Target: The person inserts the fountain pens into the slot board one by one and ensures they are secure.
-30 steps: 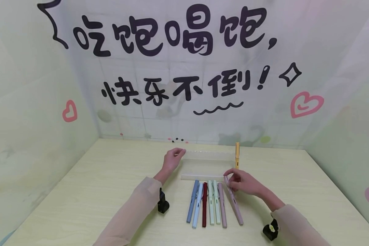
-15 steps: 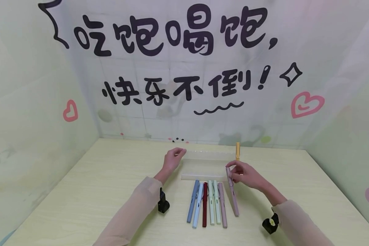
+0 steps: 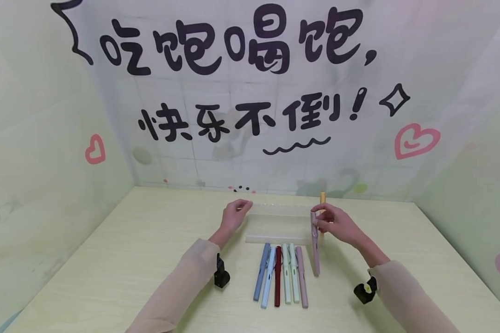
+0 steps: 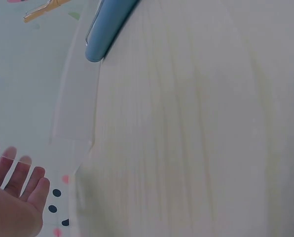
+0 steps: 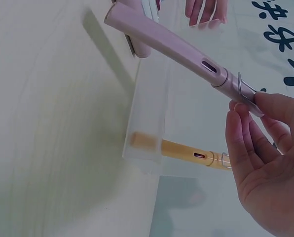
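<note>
My right hand (image 3: 337,225) pinches the cap end of a pale purple fountain pen (image 5: 169,44) between thumb and fingertips. The pen hangs steeply, barrel end down, in front of the right end of a clear plastic pen stand (image 3: 275,239). At the stand's far left corner, my left hand (image 3: 234,215) holds its edge between thumb and fingers; in the left wrist view some fingertips show through the plastic. A yellow fountain pen (image 5: 181,152) stands in the right end of the stand, partly hidden behind my right hand in the head view.
In front of the stand several capped pens lie side by side: a dark blue pen (image 3: 261,273), a light blue pen (image 3: 268,280), a dark red pen (image 3: 277,277), two mint green pens (image 3: 286,275) and another purple pen (image 3: 302,277). A printed cloth (image 3: 216,166) hangs behind the table.
My right hand has lifted the purple pen off the table and moved it back towards the yellow pen, turning it more upright. My left hand has stayed at the stand's corner.
</note>
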Demonstrator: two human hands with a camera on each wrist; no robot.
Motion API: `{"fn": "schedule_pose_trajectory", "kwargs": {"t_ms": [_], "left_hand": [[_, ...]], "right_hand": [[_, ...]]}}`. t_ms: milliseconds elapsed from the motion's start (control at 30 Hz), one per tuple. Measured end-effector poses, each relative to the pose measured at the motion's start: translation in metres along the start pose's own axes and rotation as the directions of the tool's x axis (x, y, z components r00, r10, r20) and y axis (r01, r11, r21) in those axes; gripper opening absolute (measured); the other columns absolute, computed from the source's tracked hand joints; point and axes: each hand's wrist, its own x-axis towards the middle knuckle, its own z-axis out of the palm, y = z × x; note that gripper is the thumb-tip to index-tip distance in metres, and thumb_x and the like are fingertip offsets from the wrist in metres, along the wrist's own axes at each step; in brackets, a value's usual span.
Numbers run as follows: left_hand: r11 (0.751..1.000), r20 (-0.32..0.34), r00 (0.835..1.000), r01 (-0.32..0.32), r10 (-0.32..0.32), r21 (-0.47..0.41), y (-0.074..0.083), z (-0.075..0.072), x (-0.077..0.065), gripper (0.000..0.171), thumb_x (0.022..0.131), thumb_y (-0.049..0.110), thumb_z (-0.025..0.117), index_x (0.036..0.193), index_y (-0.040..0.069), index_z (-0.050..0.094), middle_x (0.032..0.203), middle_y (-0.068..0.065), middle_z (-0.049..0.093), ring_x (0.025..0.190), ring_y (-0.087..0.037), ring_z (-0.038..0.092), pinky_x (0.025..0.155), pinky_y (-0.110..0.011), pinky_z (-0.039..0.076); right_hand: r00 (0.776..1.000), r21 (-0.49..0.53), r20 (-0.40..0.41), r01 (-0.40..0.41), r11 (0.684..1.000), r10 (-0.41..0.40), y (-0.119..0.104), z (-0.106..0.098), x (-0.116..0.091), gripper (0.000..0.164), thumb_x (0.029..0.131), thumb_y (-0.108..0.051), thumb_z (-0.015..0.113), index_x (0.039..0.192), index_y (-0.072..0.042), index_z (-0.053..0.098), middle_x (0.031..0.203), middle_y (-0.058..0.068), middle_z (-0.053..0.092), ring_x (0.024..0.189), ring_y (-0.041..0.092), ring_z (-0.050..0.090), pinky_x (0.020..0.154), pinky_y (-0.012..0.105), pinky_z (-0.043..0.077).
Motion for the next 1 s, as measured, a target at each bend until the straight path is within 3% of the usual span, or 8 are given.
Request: {"fn": "schedule_pose_trajectory", "kwargs": {"t_ms": [367, 633, 800, 900, 1000], "left_hand": [[1.0, 0.009, 1.0, -0.005, 0.005, -0.001, -0.001, 0.0, 0.0, 0.027, 0.089, 0.024, 0.054, 0.101, 0.001, 0.062, 0.098, -0.01, 0.062, 0.093, -0.025, 0.056, 0.076, -0.035, 0.046], [1.0, 0.003, 1.0, 0.013, -0.013, 0.006, 0.0, 0.0, 0.0, 0.028, 0.088, 0.026, 0.055, 0.1, 0.003, 0.063, 0.097, -0.009, 0.062, 0.093, -0.023, 0.056, 0.076, -0.034, 0.046], [1.0, 0.004, 1.0, 0.01, -0.01, 0.013, 0.001, -0.001, -0.002, 0.03, 0.088, 0.028, 0.055, 0.1, 0.003, 0.063, 0.097, -0.009, 0.062, 0.093, -0.023, 0.056, 0.076, -0.034, 0.046], [1.0, 0.005, 1.0, 0.007, -0.007, 0.012, 0.0, -0.001, -0.001, 0.029, 0.088, 0.027, 0.055, 0.1, 0.002, 0.063, 0.097, -0.009, 0.062, 0.093, -0.023, 0.056, 0.076, -0.034, 0.046], [1.0, 0.005, 1.0, 0.006, -0.006, 0.012, 0.0, -0.001, -0.001, 0.028, 0.088, 0.026, 0.055, 0.1, 0.002, 0.063, 0.097, -0.009, 0.062, 0.093, -0.023, 0.056, 0.075, -0.034, 0.047]], "right_hand": [[0.993, -0.069, -0.12, 0.015, 0.998, -0.023, -0.011, -0.012, 0.011, 0.025, 0.085, -0.003, 0.056, 0.109, 0.004, 0.051, 0.083, 0.013, 0.06, 0.073, 0.028, 0.057, 0.059, 0.034, 0.051], [0.97, -0.152, -0.237, 0.013, 0.988, -0.05, -0.016, -0.019, 0.015, 0.027, 0.086, -0.01, 0.057, 0.111, -0.001, 0.051, 0.085, 0.014, 0.061, 0.069, 0.03, 0.057, 0.056, 0.028, 0.048], [0.941, -0.154, -0.331, 0.015, 0.988, -0.066, -0.017, -0.02, 0.015, 0.027, 0.086, -0.009, 0.058, 0.11, 0.0, 0.052, 0.086, 0.017, 0.062, 0.066, 0.021, 0.058, 0.055, 0.026, 0.047], [0.912, -0.151, -0.402, 0.024, 0.988, -0.084, -0.03, -0.017, 0.011, 0.026, 0.084, -0.003, 0.058, 0.108, 0.004, 0.052, 0.085, 0.022, 0.061, 0.062, 0.016, 0.057, 0.051, 0.021, 0.044], [0.886, -0.168, -0.452, 0.026, 0.985, -0.101, -0.027, -0.019, 0.01, 0.027, 0.084, -0.004, 0.059, 0.109, 0.003, 0.052, 0.084, 0.021, 0.062, 0.06, 0.015, 0.056, 0.048, 0.02, 0.043]]}}
